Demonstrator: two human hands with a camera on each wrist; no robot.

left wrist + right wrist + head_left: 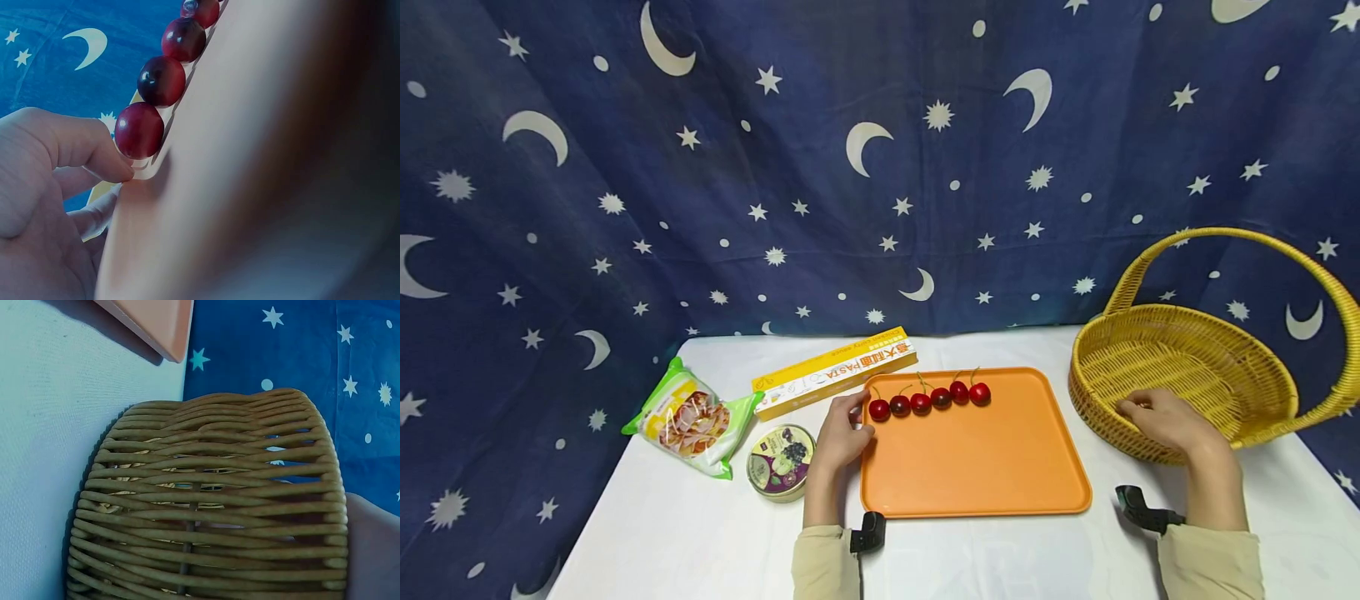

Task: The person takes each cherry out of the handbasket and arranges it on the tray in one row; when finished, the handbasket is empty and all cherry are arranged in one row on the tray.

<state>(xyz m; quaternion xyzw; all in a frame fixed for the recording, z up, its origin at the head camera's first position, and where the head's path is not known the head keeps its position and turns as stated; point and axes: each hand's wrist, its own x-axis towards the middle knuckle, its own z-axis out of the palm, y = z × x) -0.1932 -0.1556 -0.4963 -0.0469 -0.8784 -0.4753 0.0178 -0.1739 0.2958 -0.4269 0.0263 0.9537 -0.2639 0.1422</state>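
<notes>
An orange tray (970, 467) lies on the white table with several dark red cherries (941, 398) in a row along its far side. At the tray's left edge, my left hand (841, 437) pinches the rim between thumb and fingers, close to the end cherry (139, 130). My right hand (1172, 421) reaches over the near rim of a yellow wicker basket (1187, 379), fingers bent down inside it. The basket wall (206, 512) hides most of that hand in the right wrist view, so whether it holds anything is hidden.
Left of the tray stand a round tin (781, 460) and a green-and-white food packet (694, 419). A yellow-and-white pasta box (831, 375) lies behind the tray's left corner. The basket's tall handle (1247, 237) arches upward. A dark blue starry curtain (820, 167) hangs behind.
</notes>
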